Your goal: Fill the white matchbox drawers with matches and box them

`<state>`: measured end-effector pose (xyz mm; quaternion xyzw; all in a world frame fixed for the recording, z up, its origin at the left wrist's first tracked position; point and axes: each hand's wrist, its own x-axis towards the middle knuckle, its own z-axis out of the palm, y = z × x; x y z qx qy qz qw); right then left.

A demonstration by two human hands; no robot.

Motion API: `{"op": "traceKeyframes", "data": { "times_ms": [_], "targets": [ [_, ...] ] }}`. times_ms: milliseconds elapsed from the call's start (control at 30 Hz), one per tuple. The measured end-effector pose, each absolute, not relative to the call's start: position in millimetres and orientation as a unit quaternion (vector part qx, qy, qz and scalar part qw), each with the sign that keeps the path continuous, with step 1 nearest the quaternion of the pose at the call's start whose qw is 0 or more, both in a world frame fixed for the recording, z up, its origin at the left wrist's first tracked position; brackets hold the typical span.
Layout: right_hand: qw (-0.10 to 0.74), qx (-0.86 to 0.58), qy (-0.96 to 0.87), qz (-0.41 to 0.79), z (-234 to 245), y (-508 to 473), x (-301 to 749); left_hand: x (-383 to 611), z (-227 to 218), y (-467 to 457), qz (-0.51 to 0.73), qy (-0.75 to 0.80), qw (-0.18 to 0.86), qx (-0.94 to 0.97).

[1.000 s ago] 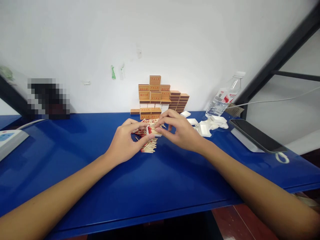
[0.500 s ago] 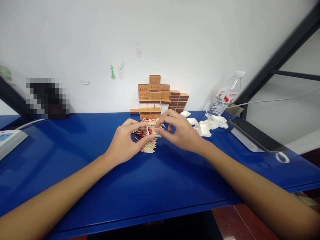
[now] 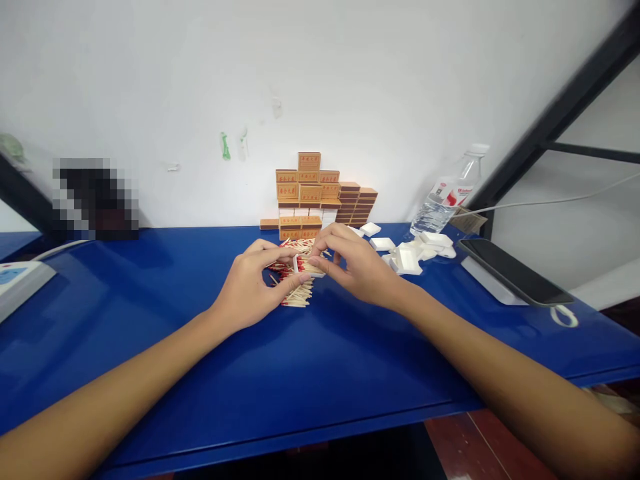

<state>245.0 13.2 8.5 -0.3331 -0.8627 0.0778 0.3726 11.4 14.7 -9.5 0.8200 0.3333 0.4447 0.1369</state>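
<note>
My left hand [image 3: 253, 283] grips a small white matchbox tray [image 3: 296, 264] between thumb and fingers. Red-tipped matches [image 3: 311, 267] lie in the tray, heads toward its left end. At the tray's right end, my right hand [image 3: 353, 263] has thumb and fingertips pinched on the matches; the exact contact is partly hidden by the fingers. A loose pile of matches [image 3: 298, 295] spreads on the blue table under and behind the tray.
Orange matchboxes [image 3: 311, 193] are stacked against the wall. Several white trays [image 3: 407, 259] lie scattered to the right, near a tilted water bottle [image 3: 445, 193] and a phone [image 3: 515, 270] on a white box. A power strip [image 3: 23, 283] sits at far left.
My right hand has shifted very slightly down at the tray, and the matches in it show a little more. My left hand keeps its hold almost unmoved.
</note>
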Motion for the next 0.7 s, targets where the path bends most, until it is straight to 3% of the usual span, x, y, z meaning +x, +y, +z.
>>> {"op": "traceKeyframes", "data": {
  "times_ms": [400, 600, 700],
  "targets": [
    [0.339, -0.320, -0.882, 0.069, 8, 14, 246, 12, -9, 14, 0.440, 0.335, 0.150, 0.820],
    [0.406, -0.367, -0.835, 0.060, 12, 20, 253, 9, -8, 18, 0.442, 0.355, 0.138, 0.812],
    [0.393, -0.403, -0.826, 0.036, 2, 27, 258, 3, -6, 27, 0.461, 0.386, 0.113, 0.791]
  ]
}}
